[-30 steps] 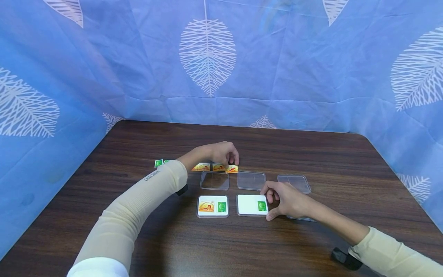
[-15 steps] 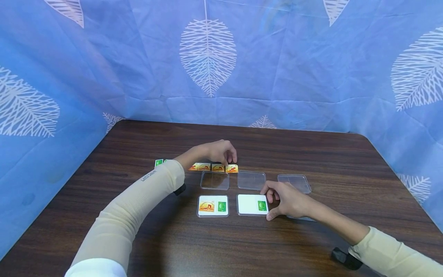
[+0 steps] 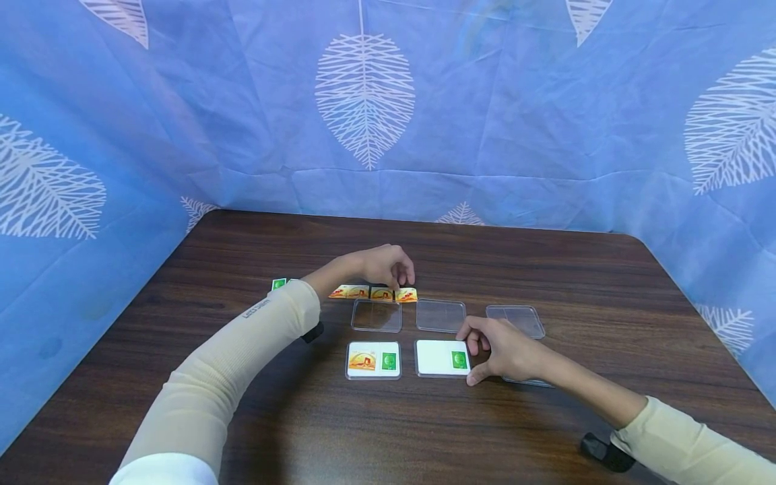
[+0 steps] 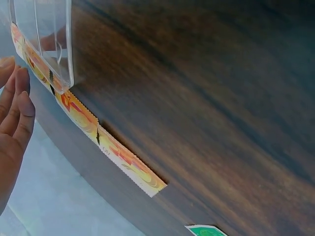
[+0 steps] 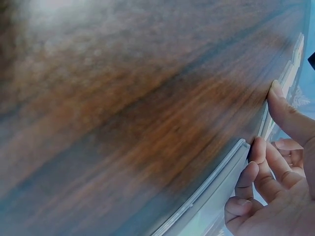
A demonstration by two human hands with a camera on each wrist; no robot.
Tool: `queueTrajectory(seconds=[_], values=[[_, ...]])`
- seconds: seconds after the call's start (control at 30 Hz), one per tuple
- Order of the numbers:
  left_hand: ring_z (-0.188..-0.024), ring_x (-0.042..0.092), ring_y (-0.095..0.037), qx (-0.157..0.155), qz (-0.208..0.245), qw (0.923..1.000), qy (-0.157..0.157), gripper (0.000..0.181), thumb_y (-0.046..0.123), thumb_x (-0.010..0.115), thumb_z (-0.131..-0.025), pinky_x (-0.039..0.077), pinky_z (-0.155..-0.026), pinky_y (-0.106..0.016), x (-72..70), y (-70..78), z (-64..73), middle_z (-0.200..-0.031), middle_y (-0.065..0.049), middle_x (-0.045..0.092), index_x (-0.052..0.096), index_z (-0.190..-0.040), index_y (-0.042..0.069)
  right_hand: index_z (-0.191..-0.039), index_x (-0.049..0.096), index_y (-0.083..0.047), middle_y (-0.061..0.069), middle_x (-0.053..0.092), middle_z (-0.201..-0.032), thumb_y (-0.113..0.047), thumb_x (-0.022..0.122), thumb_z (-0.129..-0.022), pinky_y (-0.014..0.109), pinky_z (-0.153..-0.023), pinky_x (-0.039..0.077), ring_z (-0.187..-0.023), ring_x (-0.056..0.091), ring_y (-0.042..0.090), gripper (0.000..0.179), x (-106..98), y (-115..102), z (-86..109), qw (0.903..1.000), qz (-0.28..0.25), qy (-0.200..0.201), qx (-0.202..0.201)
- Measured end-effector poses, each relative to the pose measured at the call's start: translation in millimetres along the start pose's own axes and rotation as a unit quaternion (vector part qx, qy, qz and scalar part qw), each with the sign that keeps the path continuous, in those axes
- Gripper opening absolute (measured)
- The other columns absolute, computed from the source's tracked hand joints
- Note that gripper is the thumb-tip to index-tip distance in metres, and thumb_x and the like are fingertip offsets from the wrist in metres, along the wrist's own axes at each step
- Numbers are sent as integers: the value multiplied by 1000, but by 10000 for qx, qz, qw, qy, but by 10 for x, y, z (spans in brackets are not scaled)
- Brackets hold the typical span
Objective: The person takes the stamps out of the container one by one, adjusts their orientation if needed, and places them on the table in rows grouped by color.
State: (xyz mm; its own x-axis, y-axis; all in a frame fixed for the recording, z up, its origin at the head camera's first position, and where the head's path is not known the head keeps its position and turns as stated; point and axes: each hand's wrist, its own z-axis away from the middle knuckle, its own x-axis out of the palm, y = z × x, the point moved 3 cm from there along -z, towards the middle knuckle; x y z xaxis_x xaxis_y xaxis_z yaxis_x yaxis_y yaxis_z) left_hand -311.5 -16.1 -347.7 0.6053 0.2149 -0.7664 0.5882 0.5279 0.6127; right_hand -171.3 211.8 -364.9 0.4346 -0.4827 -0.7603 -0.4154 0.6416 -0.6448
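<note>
My left hand (image 3: 384,265) reaches to the far row of small paper stamps, its bent fingers pointing down. One fingertip is right at the left edge of the rightmost orange stamp (image 3: 407,295); I cannot tell whether it is pinched. More orange stamps (image 4: 129,164) lie in line beside it. My right hand (image 3: 506,350) grips the right end of a shallow clear case (image 3: 417,367), thumb at the near corner and index finger at the far one. Inside that case a white card (image 3: 433,358) bears one green stamp (image 3: 459,360).
To the left, another case (image 3: 347,372) holds a card with an orange and a green stamp. Clear lids (image 3: 440,316) stand in a row behind. Another case (image 3: 533,383) is mostly hidden under the right hand. Green stamps (image 3: 279,283) lie at far left.
My left hand has shifted slightly left along the orange stamps, and its forearm has drawn left, showing more of the row. The right hand and cases stay in place.
</note>
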Motion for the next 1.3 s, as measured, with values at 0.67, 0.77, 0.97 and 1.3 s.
queueTrajectory(seconds=[0.67,0.77,0.97,1.3], values=[[-70,52,-8,806,365,9961,68,14,-8,70,-93,46,-70,-22,116,387,130,-84,-3,62,71,-108,-8,-106,65,-4,-6,55,-81,-15,98,-66,25,-66,34,-73,41,10,53,2,-8,17,9999,-70,113,23],[-72,54,-6,999,281,9946,14,13,-8,71,-92,48,-72,-20,185,474,126,-84,-2,63,71,-106,-7,-106,65,-4,-5,55,-81,-15,98,-66,25,-67,33,-74,41,10,53,3,-7,17,9999,-87,110,39],[-74,56,-4,1260,170,9919,-72,11,-7,72,-93,49,-74,-18,320,613,113,-83,-1,62,72,-104,-6,-107,65,-3,-6,56,-81,-15,98,-66,25,-67,34,-73,42,10,54,3,0,16,9998,-122,117,75],[-72,55,-2,1405,28,9897,-257,10,-3,74,-93,49,-73,-16,431,756,106,-82,0,61,71,-103,-3,-110,66,-1,-4,57,-83,-14,98,-67,25,-66,33,-73,42,11,55,20,34,33,9993,-294,181,121]])
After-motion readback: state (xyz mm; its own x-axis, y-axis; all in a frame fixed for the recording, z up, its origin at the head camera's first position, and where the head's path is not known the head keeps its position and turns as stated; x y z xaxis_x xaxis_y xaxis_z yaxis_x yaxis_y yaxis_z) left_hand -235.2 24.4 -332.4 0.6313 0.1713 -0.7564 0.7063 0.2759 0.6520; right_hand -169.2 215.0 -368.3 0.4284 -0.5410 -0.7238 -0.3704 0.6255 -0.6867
